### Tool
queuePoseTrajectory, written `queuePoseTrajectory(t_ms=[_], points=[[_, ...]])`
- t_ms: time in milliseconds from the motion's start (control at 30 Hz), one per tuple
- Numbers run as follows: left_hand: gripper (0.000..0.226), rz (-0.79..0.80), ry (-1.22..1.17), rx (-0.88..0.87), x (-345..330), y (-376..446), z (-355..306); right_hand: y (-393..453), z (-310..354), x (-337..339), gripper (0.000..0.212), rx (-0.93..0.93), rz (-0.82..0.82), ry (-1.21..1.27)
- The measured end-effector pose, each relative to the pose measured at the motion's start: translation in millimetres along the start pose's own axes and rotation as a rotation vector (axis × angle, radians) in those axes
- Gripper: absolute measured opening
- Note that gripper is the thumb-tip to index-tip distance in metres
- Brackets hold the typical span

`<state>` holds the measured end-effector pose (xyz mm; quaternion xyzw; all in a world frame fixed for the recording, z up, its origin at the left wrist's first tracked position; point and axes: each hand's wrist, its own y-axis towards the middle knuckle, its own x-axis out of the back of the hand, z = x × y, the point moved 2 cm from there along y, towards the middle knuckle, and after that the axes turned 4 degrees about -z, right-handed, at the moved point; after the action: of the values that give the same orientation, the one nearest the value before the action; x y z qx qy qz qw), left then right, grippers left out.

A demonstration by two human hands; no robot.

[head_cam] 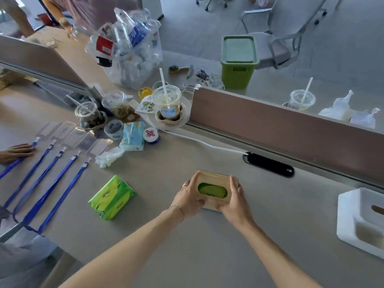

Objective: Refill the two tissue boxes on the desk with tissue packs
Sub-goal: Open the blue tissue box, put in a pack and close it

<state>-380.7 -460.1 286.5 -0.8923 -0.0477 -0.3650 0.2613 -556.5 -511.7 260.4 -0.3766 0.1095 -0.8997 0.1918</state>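
Hands clasp the wooden tissue box (216,189) from both ends: left hand (188,196) wraps its left end, right hand (235,201) its right end, fingers curled over the top edges. Box is rectangular, light wood, standing on the matte beige table (187,246); a glossy green pack shows through its oval top slot. Second green tissue pack (112,197), soft crinkled plastic, lies apart to the left. White tissue box (361,220), smooth with rounded corners, sits at the right edge. Blue lanyards (52,179) with clear badge sleeves lie at far left; lidded plastic cups (167,101) crowd the back by the brown partition (280,129).
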Motion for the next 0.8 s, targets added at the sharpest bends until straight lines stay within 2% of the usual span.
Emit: queuePoseTrajectory(t_ms=[167, 367, 467, 633, 800], points=[[0.093, -0.046, 0.051, -0.014, 52, 54, 28, 53, 53, -31, 0.111, -0.005, 0.013, -0.022], [0.104, -0.028, 0.098, -0.008, 94, 116, 51, 107, 97, -58, 0.111, -0.022, -0.005, -0.035], [0.11, -0.005, 0.134, -0.04, 102, 140, 53, 126, 106, -61, 0.115, -0.027, -0.007, -0.068], [0.097, 0.028, 0.192, -0.112, 105, 169, 53, 146, 108, -64, 0.106, -0.032, -0.043, -0.178], [0.097, 0.062, 0.264, -0.131, 103, 186, 51, 157, 108, -67, 0.102, -0.017, -0.047, -0.202]])
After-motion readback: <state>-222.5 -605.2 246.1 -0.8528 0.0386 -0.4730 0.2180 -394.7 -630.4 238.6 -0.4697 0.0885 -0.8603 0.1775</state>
